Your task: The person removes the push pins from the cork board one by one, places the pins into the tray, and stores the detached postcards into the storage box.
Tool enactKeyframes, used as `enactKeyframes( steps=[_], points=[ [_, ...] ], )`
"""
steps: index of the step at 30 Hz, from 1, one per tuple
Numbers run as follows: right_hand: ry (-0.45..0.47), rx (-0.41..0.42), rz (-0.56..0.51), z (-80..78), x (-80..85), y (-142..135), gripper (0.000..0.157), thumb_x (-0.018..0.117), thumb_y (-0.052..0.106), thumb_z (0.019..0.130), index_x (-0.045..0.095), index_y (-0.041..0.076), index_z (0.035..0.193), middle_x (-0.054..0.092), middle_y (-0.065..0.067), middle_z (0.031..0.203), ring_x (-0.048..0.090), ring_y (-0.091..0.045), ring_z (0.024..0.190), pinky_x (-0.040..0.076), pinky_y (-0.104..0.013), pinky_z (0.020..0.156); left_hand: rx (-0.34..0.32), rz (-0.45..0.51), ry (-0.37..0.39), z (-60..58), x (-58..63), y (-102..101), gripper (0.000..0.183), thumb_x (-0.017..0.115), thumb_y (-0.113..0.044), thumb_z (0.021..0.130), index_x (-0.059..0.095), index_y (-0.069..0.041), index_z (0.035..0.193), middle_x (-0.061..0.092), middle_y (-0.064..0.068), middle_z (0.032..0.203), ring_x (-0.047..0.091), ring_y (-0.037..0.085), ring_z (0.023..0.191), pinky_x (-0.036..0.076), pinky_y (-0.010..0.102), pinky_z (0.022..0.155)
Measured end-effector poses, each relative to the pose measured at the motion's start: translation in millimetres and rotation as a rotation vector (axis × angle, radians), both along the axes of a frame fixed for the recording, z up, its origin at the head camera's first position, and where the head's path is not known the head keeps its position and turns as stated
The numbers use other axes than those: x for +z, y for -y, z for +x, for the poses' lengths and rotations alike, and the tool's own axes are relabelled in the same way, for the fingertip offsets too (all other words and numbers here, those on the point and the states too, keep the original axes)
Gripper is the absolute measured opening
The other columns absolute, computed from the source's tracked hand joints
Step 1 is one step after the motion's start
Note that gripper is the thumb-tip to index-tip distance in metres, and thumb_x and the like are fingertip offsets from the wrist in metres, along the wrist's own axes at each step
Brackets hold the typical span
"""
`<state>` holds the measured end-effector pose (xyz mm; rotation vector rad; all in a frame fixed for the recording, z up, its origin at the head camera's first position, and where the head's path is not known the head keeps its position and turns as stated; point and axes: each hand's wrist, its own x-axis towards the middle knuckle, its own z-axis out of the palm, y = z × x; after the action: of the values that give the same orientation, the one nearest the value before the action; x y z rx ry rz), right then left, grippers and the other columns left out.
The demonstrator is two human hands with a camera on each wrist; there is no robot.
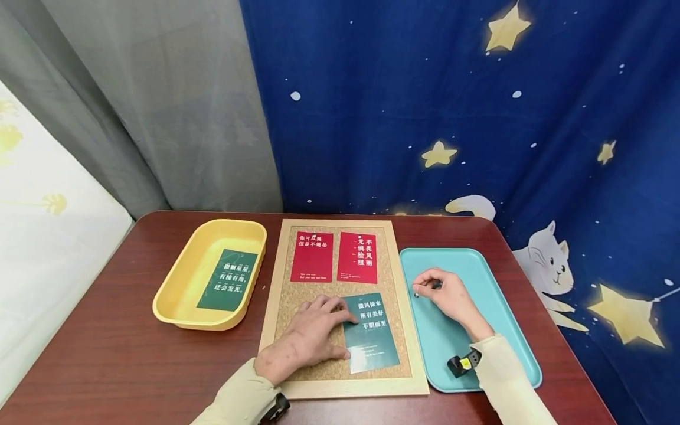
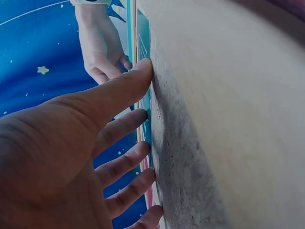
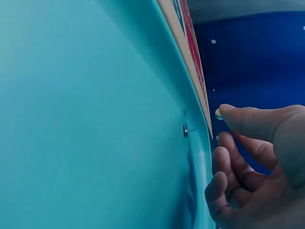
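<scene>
A cork board (image 1: 313, 289) in a wooden frame lies on the table. On its lower right part is a green card (image 1: 374, 348) with white writing. My left hand (image 1: 316, 330) rests on the board with fingers spread, its index fingertip and thumb touching the card's left edge. Over the blue tray (image 1: 446, 366), my right hand (image 1: 451, 298) pinches a small shiny thumbtack (image 3: 218, 113) between thumb and index finger. Another thumbtack (image 3: 186, 130) lies in the tray, point up, in the right wrist view.
Two red cards (image 1: 311, 260) are fixed side by side on the board's upper part by tacks at their top edges. A yellow basket (image 1: 183, 283) at left holds another green card (image 1: 227, 289). Curtains (image 1: 372, 118) hang behind the table.
</scene>
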<state>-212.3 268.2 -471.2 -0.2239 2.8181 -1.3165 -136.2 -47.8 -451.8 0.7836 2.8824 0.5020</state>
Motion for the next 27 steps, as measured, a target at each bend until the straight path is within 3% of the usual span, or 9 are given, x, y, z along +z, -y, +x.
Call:
enactKeyframes(
  steps=[11, 21, 27],
  points=[
    [-0.014, -0.026, 0.009, 2.0, -3.0, -2.9, 0.006, 0.076, 0.020, 0.087, 0.074, 0.017, 0.093, 0.070, -0.005, 0.090, 0.059, -0.011, 0.074, 0.047, -0.022, 0.064, 0.004, -0.004, -0.005, -0.2, -1.4, 0.0, 0.055, 0.084, -0.050, 0.072, 0.065, -0.038, 0.121, 0.053, -0.010, 0.126, 0.049, 0.017, 0.121, 0.042, 0.044, 0.098],
    [-0.035, 0.000, 0.042, 3.2, 2.2, 4.3, 0.018, 0.075, 0.033, 0.088, 0.074, 0.022, 0.103, 0.066, -0.001, 0.106, 0.059, -0.018, 0.098, 0.049, -0.023, 0.077, 0.001, -0.009, -0.009, -0.3, -1.9, -0.2, 0.054, 0.083, -0.051, 0.072, 0.065, -0.038, 0.122, 0.053, -0.009, 0.126, 0.048, 0.018, 0.121, 0.042, 0.045, 0.098],
    [-0.031, 0.024, 0.041, 4.3, 3.3, 7.4, 0.024, 0.076, 0.035, 0.087, 0.073, 0.020, 0.106, 0.064, -0.002, 0.112, 0.059, -0.020, 0.105, 0.050, -0.032, 0.087, 0.000, -0.010, -0.011, -0.5, -1.9, 0.4, 0.054, 0.083, -0.052, 0.072, 0.065, -0.038, 0.122, 0.054, -0.009, 0.126, 0.048, 0.018, 0.122, 0.043, 0.045, 0.098]
  ],
)
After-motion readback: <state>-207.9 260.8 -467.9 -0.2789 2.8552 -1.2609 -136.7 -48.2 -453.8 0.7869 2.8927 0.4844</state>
